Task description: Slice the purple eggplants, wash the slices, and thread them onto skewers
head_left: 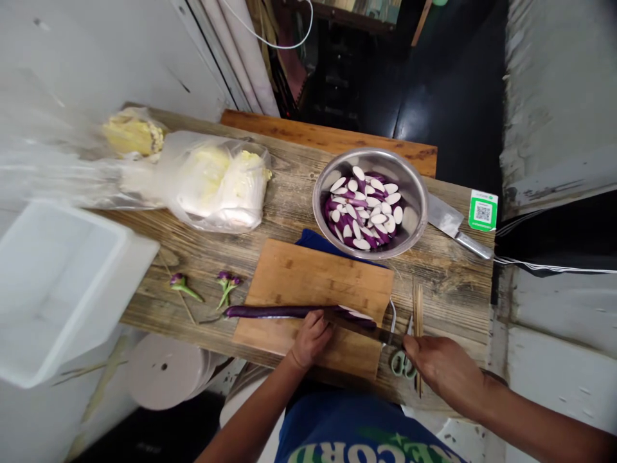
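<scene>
A long purple eggplant [270, 312] lies across the wooden cutting board [322, 276], its right end cut into slanted slices [354, 313] with white faces. My left hand [312, 335] is closed on the eggplant near the cut, fingers curled. In my right hand [446, 366] is the handle of a knife [361, 326], whose blade reaches left over the board to the eggplant beside my left fingertips. Behind the board stands a steel bowl [419, 225] holding many slanted eggplant pieces [369, 209].
A cleaver [446, 218] lies right of the bowl, near a green QR-code card [482, 211]. Scissors [402, 364] and thin wooden skewers [418, 315] lie right of the board. Eggplant stems [186, 287], bagged cabbage [216, 183] and a white bin [116, 276] are on the left.
</scene>
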Demonstrator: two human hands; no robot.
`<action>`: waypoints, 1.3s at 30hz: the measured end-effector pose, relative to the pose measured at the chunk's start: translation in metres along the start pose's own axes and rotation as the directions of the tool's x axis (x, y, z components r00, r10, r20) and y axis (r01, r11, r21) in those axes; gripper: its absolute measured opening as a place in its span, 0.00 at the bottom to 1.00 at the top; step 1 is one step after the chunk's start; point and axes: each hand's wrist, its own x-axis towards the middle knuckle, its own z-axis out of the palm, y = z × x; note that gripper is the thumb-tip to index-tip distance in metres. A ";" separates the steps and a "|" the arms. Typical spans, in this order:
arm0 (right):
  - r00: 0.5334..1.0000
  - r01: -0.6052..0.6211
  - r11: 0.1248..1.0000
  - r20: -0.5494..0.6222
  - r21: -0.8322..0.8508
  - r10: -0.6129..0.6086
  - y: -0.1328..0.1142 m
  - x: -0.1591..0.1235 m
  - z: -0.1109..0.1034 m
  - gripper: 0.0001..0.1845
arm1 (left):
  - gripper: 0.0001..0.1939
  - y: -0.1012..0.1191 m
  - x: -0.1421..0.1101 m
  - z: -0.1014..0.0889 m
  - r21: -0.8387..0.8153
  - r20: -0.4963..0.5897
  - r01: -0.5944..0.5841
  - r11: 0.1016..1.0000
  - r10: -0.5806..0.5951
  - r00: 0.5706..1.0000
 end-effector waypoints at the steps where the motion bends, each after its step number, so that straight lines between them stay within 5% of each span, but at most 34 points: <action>1: 1.000 0.002 1.000 0.018 0.002 -0.002 0.001 0.000 0.000 0.11 | 0.10 0.000 0.000 0.000 0.000 0.002 0.004 1.000 -0.004 1.000; 7: 0.994 -0.051 0.998 0.098 -0.035 0.054 -0.005 0.021 0.008 0.12 | 0.13 0.001 0.006 -0.002 -0.012 0.001 0.023 1.000 -0.023 1.000; 13: 0.988 -0.149 0.989 0.038 0.017 0.148 -0.015 0.053 0.013 0.07 | 0.17 0.001 0.013 -0.010 0.026 0.059 -0.007 1.000 0.005 0.998; 16: 0.980 -0.197 0.980 -0.011 0.035 0.197 -0.009 0.048 0.014 0.13 | 0.18 0.000 0.011 -0.017 0.067 0.142 -0.043 0.997 0.033 0.989; 21: 0.979 -0.168 0.986 -0.117 -0.011 0.165 -0.009 0.027 0.014 0.09 | 0.18 -0.003 0.005 -0.022 0.079 0.068 -0.017 0.997 0.011 0.998; 29: 0.997 -0.075 0.997 0.010 -0.016 0.075 -0.031 0.013 -0.006 0.11 | 0.13 -0.006 -0.001 -0.016 0.051 -0.032 -0.060 0.997 0.061 0.998; 39: 0.994 -0.084 0.996 0.068 -0.005 0.084 -0.030 0.018 -0.001 0.10 | 0.14 -0.004 -0.002 -0.017 0.074 -0.025 -0.066 0.995 0.068 0.997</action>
